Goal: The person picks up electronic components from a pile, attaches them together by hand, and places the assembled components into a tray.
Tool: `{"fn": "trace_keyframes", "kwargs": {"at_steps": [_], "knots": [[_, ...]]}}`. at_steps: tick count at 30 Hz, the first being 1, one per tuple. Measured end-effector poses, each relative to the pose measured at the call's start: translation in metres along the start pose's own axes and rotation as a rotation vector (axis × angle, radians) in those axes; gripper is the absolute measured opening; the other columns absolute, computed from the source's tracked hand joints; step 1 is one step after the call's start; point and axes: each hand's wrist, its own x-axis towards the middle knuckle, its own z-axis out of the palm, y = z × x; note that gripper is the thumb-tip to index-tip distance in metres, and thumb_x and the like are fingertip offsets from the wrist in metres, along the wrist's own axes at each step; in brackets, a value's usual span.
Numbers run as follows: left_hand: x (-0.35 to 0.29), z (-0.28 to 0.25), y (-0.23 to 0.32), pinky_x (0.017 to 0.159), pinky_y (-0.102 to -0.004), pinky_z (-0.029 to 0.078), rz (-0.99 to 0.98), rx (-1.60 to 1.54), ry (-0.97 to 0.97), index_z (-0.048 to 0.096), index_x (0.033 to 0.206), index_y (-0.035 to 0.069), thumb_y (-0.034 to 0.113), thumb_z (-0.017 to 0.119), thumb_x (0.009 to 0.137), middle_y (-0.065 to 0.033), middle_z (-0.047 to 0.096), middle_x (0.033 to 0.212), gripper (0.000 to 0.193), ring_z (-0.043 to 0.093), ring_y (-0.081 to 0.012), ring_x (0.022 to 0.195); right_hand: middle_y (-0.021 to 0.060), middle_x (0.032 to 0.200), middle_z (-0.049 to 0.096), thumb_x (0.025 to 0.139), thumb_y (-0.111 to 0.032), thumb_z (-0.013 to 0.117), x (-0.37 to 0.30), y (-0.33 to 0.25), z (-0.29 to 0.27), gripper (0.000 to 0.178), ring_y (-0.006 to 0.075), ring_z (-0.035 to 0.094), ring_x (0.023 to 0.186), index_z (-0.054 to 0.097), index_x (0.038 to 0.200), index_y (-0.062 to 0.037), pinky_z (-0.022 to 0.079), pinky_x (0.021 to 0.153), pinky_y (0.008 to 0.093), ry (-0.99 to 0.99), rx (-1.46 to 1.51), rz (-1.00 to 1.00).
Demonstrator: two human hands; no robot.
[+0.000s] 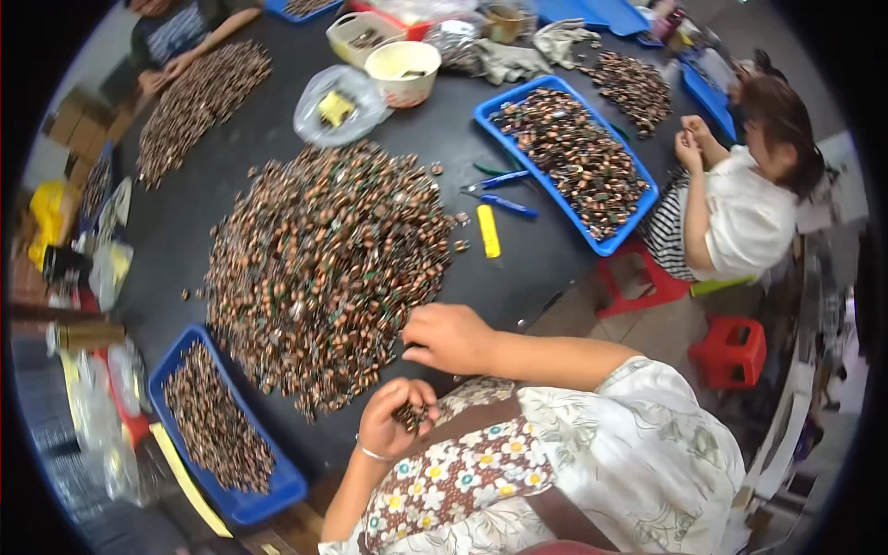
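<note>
A big heap of small copper-coloured metal parts [324, 268], some with green bits, lies on the dark table in front of me. My left hand [393, 421] is cupped at the heap's near edge, its fingers curled around several of these small parts [408, 416]. Just above it and to the right, my right hand [450, 339] hovers by the heap's near right side. Its fingers are bent inward, and whatever lies between the fingertips is hidden.
Blue trays of similar parts stand at the near left [291, 486] and far right [606, 245]. Blue-handled pliers [504, 202] and a yellow strip [488, 231] lie between heap and tray. A white tub [402, 74] stands behind. Co-workers sit at right [740, 203] and far left [176, 37].
</note>
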Motion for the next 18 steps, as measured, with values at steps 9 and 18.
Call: {"fn": "trace_keyframes", "kwargs": {"at_steps": [9, 18], "knots": [[0.078, 0.015, 0.068, 0.05, -0.0243, 0.044, -0.013, 0.238, 0.18, 0.05, 0.104, 0.003, 0.014, 0.05, 0.091, -0.0079, 0.057, 0.081, 0.018, 0.057, -0.0162, 0.066, 0.0069, 0.084, 0.06, 0.077, -0.013, 0.064, 0.065, 0.049, -0.05, 0.01, 0.0262, 0.06, 0.078, 0.061, 0.085, -0.0071, 0.048, 0.068, 0.0339, -0.183, 0.514, -0.007], [0.179, -0.03, 0.133, 0.055, -0.0214, 0.046, -0.01, 0.516, 0.196, 0.055, 0.095, 0.001, 0.007, 0.056, 0.086, -0.0082, 0.063, 0.082, 0.01, 0.059, -0.0122, 0.066, 0.0019, 0.095, 0.062, 0.075, -0.009, 0.063, 0.146, 0.153, -0.063, 0.014, 0.0224, 0.058, 0.086, 0.064, 0.088, -0.0087, 0.048, 0.072, 0.0326, -0.269, 0.263, -0.127]]}}
